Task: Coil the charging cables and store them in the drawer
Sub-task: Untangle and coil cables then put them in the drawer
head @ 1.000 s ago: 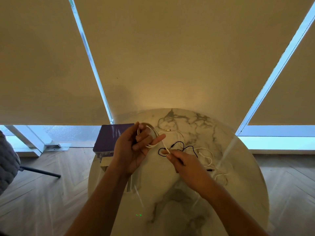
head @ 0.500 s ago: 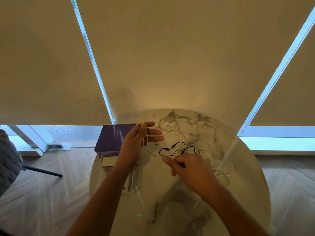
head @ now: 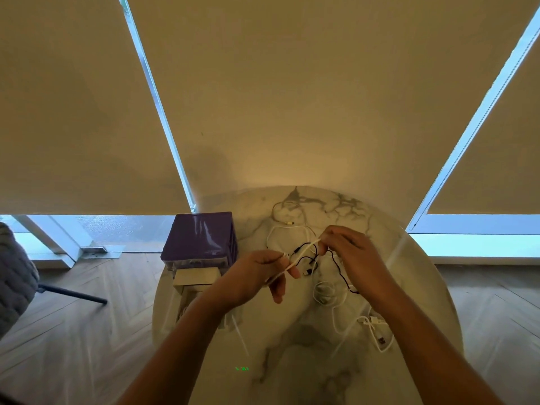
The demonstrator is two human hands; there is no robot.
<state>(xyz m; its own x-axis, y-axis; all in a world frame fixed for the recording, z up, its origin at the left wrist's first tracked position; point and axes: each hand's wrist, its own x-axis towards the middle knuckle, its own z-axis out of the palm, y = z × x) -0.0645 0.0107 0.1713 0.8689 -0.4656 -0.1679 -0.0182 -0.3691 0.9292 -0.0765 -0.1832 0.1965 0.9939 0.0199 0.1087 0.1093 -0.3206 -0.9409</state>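
A white cable [head: 304,252] runs taut between my two hands above the round marble table [head: 292,361]. My left hand [head: 257,276] pinches its lower end, and my right hand [head: 350,255] pinches its upper end. A black cable [head: 336,266] lies tangled under them. More white cables lie loose: one at the back [head: 287,213], one coiled below my hands [head: 325,290], one at the right [head: 377,331]. A purple drawer unit [head: 201,238] stands at the table's left edge, with a white drawer [head: 197,277] pulled out in front of it.
A grey chair [head: 14,276] with a dark leg stands on the wooden floor at the far left. Beige roller blinds [head: 292,97] cover the windows behind the table. The table's rim curves close to the drawer unit.
My left hand dropped from beside the drawer unit toward the table's middle and now pinches the white cable. My right hand rose and moved back, pulling the cable taut.
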